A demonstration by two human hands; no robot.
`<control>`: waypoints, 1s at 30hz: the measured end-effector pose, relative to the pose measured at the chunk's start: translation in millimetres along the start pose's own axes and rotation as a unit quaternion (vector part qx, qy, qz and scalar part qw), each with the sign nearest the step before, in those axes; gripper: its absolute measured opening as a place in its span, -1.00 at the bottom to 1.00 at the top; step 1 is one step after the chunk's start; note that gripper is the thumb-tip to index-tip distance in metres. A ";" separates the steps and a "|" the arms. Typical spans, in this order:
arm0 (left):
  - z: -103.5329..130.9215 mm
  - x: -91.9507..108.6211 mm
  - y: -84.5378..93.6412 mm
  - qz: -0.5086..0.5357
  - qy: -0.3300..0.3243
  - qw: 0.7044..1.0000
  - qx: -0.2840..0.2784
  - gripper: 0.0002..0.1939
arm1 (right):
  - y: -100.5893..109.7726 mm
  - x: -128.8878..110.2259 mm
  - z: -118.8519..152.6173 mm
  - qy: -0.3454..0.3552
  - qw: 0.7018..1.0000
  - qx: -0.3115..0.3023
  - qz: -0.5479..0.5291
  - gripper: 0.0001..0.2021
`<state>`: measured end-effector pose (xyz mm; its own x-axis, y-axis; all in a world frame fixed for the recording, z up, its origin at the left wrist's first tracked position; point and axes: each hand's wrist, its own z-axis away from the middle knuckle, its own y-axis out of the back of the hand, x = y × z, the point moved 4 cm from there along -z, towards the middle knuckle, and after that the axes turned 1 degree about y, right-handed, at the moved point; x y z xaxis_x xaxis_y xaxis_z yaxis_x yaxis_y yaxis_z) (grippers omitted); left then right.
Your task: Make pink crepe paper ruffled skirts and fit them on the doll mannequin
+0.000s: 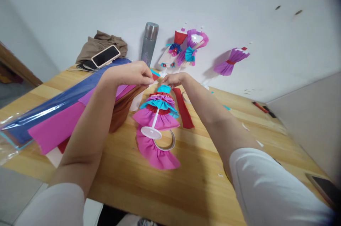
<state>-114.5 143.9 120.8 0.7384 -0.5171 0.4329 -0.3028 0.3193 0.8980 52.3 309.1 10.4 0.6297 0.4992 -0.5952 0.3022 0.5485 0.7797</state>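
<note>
A small white dress form (155,119) lies tilted on the table, its round foot towards me. It wears a tiered paper dress (160,104) with turquoise, red, purple and pink ruffles. My right hand (173,80) is closed around the form's upper end, by the turquoise bodice. Just left of it, my left hand (140,72) is pinched, its fingertips at a small pale piece too unclear to name. Under the foot are a roll of tape (172,143) and a pink ruffled paper strip (162,160). A red paper strip (183,108) lies right of the dress.
Coloured crepe paper sheets (58,125) and a blue plastic-wrapped pack (53,110) lie left. Behind are a phone (106,56) on brown cloth (93,47) and a grey flask (149,45). Several small paper dresses (232,62) stand by the wall. Another phone (325,187) lies right.
</note>
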 end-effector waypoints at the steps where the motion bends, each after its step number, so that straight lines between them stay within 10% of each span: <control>1: 0.1 -2.3 0.8 -0.001 0.004 1.000 0.006 -0.74 | 0.7 2.3 2.6 -0.021 0.999 -0.026 -0.002 -0.66; 17: -24.5 -11.7 -25.1 -0.027 0.030 0.998 -0.038 -0.79 | 16.0 50.1 56.2 -0.192 0.976 -0.086 -0.061 -0.65; 30: -37.6 -2.6 -48.6 -0.029 -0.016 0.995 -0.092 -0.79 | 2.7 -6.9 25.9 -0.170 0.975 -0.105 0.098 -0.64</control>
<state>-79.0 159.5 73.0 0.7307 -0.5632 0.3859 -0.1427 0.4268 0.8930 67.3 289.8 21.7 0.8724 0.3759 -0.3124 0.0221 0.6082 0.7935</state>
